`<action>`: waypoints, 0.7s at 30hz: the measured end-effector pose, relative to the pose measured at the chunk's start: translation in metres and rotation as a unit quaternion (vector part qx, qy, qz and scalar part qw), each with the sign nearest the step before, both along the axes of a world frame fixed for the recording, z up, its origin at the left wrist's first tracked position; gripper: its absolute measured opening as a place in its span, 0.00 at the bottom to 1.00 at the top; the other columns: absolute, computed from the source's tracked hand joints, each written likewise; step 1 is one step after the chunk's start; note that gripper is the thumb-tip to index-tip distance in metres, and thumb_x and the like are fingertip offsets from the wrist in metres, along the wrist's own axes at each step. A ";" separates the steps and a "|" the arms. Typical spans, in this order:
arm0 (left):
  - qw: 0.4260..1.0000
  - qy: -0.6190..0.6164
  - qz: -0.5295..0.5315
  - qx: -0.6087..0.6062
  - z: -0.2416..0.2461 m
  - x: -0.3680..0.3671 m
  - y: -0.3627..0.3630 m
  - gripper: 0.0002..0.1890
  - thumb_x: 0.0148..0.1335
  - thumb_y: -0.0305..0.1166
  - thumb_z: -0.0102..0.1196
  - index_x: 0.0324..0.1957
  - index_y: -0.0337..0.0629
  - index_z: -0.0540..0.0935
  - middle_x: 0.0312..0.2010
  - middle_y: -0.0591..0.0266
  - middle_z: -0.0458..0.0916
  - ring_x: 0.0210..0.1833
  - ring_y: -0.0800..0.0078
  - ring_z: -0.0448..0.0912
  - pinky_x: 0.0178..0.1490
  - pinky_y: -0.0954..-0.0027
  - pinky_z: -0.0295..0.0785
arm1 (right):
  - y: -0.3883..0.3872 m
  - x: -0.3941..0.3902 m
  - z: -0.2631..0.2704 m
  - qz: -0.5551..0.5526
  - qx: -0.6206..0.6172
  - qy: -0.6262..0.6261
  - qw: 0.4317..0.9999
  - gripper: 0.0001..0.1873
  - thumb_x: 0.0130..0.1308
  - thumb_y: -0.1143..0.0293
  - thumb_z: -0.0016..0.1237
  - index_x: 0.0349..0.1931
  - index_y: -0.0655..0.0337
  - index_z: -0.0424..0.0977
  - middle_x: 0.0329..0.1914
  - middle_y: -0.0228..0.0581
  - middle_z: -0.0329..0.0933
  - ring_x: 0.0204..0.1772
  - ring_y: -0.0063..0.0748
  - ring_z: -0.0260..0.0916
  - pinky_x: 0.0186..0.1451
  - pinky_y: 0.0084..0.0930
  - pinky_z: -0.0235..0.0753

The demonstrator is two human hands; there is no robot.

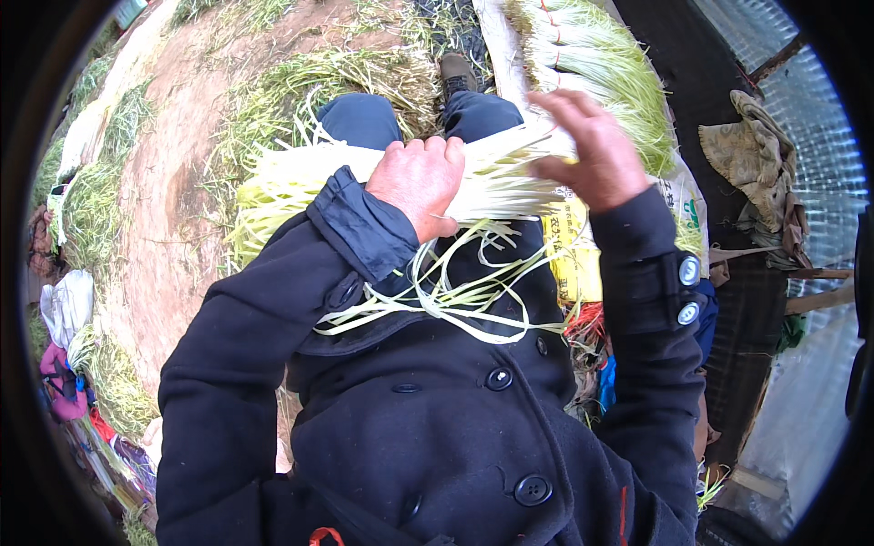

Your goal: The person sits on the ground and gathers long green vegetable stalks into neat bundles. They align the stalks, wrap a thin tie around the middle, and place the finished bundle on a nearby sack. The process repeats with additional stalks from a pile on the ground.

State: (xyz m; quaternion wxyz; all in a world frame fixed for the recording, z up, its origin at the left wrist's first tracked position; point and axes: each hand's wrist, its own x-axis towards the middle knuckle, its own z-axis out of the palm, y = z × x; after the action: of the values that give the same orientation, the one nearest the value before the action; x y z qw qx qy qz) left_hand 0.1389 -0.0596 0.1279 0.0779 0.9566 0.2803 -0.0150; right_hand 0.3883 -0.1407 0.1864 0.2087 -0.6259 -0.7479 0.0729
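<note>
A thick bundle of pale blanched chives (498, 188) lies across my lap, with yellow leaf tips to the left and white stalk ends to the right. My left hand (420, 181) grips the bundle from above, near its middle. At the white ends, my right hand (601, 153) is raised with thumb and fingers apart, holding nothing; it is slightly blurred, and I cannot tell whether its thumb touches the stalks. Several loose chive stalks (471, 317) trail over the front of my dark coat, below the bundle.
Chive bundles tied with red bands (580, 61) lie in a row on pale sheeting at upper right. Beyond my knees is a heap of untrimmed chives (307, 89). A yellow bag with writing (570, 252) and red ties (586, 319) are by my right side. Another person (65, 382) is far left.
</note>
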 end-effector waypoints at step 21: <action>0.999 -0.006 -0.012 0.034 -0.003 0.000 0.001 0.51 0.45 0.50 0.82 0.65 0.28 0.72 0.47 0.49 0.84 0.50 0.54 0.87 0.53 0.56 0.82 | -0.124 -0.068 -0.041 0.023 -0.147 -0.011 0.989 0.23 0.60 0.78 0.62 0.58 0.56 0.84 0.41 0.45 0.77 0.44 0.51 0.80 0.48 0.42 0.81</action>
State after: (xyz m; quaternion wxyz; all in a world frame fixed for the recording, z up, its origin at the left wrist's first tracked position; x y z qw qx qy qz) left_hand 0.1385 -0.0588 0.1250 0.0466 0.9620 0.2689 -0.0010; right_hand 0.3207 -0.2644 0.1451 0.1043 -0.6334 -0.7455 0.1794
